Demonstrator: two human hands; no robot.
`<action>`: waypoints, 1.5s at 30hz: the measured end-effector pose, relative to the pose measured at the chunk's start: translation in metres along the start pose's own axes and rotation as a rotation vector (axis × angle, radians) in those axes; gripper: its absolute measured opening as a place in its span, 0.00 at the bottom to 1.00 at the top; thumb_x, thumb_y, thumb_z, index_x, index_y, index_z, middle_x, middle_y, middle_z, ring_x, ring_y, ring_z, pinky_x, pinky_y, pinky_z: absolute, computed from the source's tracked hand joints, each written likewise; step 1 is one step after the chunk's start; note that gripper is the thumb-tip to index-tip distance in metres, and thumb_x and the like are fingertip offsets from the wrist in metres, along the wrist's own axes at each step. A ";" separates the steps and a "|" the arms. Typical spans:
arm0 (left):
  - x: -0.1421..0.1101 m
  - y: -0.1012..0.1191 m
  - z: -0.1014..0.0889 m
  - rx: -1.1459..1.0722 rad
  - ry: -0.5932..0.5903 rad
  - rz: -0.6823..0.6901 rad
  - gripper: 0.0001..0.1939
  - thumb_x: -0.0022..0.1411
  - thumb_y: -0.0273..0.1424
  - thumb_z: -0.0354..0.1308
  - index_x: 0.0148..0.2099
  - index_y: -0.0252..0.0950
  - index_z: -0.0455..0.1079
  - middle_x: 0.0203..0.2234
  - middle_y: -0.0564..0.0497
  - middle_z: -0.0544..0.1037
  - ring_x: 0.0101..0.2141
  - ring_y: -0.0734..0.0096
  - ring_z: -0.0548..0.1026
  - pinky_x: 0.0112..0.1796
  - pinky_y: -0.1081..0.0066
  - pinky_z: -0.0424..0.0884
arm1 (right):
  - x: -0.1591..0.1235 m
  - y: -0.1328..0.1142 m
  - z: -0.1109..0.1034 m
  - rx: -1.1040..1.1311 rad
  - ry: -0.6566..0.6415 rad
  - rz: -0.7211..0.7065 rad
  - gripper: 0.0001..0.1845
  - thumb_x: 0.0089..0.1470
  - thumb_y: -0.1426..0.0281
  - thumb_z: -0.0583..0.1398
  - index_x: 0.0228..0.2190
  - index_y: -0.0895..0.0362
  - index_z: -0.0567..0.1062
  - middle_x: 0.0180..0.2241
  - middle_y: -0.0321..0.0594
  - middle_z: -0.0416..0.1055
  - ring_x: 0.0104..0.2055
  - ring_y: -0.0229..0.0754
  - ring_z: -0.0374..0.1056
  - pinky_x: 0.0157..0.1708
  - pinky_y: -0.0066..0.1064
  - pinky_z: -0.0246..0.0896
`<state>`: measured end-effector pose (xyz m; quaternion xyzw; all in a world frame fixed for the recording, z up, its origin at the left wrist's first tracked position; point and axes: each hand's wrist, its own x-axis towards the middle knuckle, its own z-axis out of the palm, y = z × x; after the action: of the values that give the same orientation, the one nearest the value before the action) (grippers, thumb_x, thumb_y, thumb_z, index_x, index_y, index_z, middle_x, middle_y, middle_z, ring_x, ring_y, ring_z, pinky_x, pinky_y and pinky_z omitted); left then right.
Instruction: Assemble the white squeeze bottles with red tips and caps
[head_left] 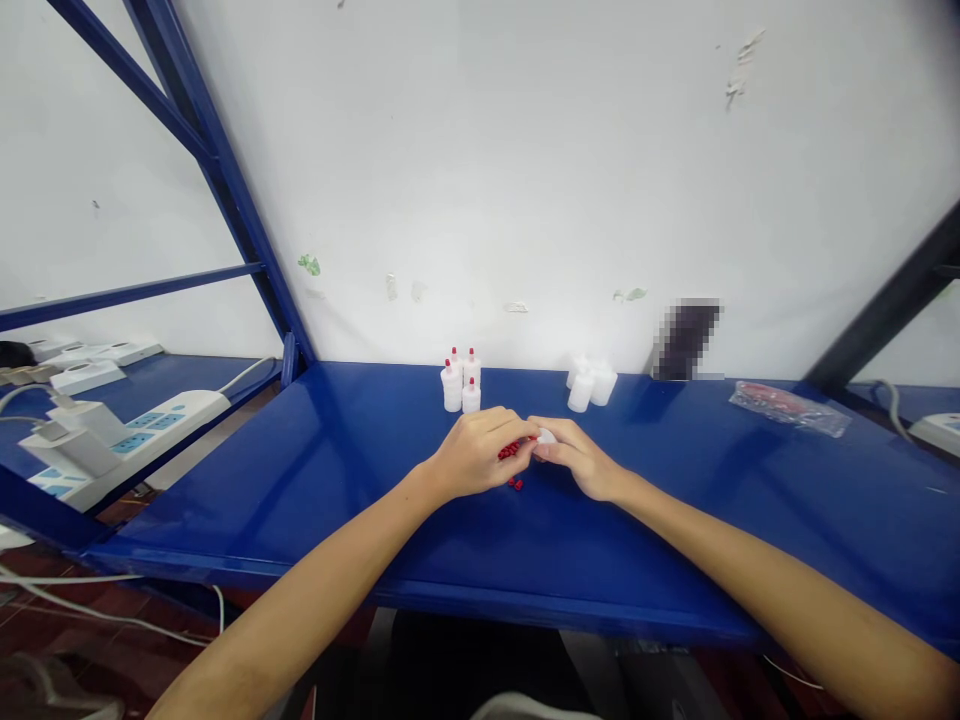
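Over the middle of the table my two hands meet. My right hand [581, 457] is closed around a small white plastic bottle [547, 437], most of which the fingers hide. Against its left end, the fingertips of my left hand [484, 452] pinch a small red cap [534, 437]. Beneath my left hand lie several loose red caps [517, 484], partly covered by the fingers. Behind, to the left, stands a group of several white bottles [452, 388] with red-capped tips. Farther right is a cluster of white bottles [579, 392] with no red tips showing.
A clear plastic bag [789, 407] with red contents lies on the blue table [315, 480] at the right. A dark pixelated object [686, 340] leans against the wall. At the left, a white power strip [142, 440] with plugged-in adapters sits beside the blue metal frame [247, 220].
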<state>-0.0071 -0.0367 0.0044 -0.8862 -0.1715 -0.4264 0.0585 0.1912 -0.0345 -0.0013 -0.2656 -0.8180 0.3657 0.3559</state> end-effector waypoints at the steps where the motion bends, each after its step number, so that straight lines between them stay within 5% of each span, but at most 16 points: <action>1: 0.000 0.001 0.000 -0.002 -0.002 -0.005 0.07 0.64 0.25 0.52 0.42 0.35 0.71 0.31 0.49 0.78 0.30 0.71 0.74 0.34 0.71 0.70 | 0.000 0.000 0.000 0.010 0.001 0.001 0.16 0.60 0.60 0.53 0.25 0.56 0.63 0.25 0.33 0.58 0.28 0.38 0.53 0.30 0.31 0.49; 17: -0.005 0.006 0.005 -0.205 -0.182 -0.226 0.11 0.68 0.31 0.49 0.48 0.36 0.69 0.23 0.55 0.74 0.23 0.76 0.69 0.29 0.76 0.65 | -0.001 0.005 0.008 -0.134 0.101 0.045 0.30 0.61 0.47 0.49 0.24 0.58 0.69 0.22 0.34 0.60 0.25 0.37 0.55 0.27 0.30 0.52; 25: 0.003 -0.027 -0.007 -0.109 0.393 -0.628 0.12 0.67 0.40 0.52 0.36 0.37 0.62 0.14 0.62 0.60 0.16 0.80 0.58 0.22 0.77 0.55 | 0.001 0.012 0.005 -0.098 0.177 0.085 0.24 0.64 0.54 0.49 0.23 0.56 0.65 0.22 0.34 0.62 0.25 0.38 0.58 0.29 0.31 0.54; 32: 0.000 -0.070 -0.020 0.185 0.149 -0.795 0.11 0.67 0.38 0.50 0.42 0.39 0.69 0.16 0.59 0.66 0.20 0.74 0.66 0.28 0.75 0.58 | 0.004 0.014 0.005 -0.101 0.366 0.169 0.17 0.53 0.57 0.61 0.23 0.55 0.65 0.20 0.30 0.58 0.22 0.35 0.53 0.24 0.29 0.49; 45: -0.007 -0.081 -0.013 0.239 -0.009 -0.811 0.15 0.66 0.39 0.52 0.48 0.41 0.74 0.21 0.54 0.75 0.25 0.67 0.73 0.31 0.72 0.62 | 0.005 0.024 0.005 0.008 0.570 0.222 0.19 0.48 0.58 0.65 0.21 0.54 0.63 0.16 0.31 0.61 0.17 0.35 0.55 0.18 0.29 0.50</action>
<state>-0.0492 0.0339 0.0033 -0.7357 -0.5550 -0.3881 -0.0125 0.1881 -0.0191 -0.0208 -0.4441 -0.6497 0.3162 0.5298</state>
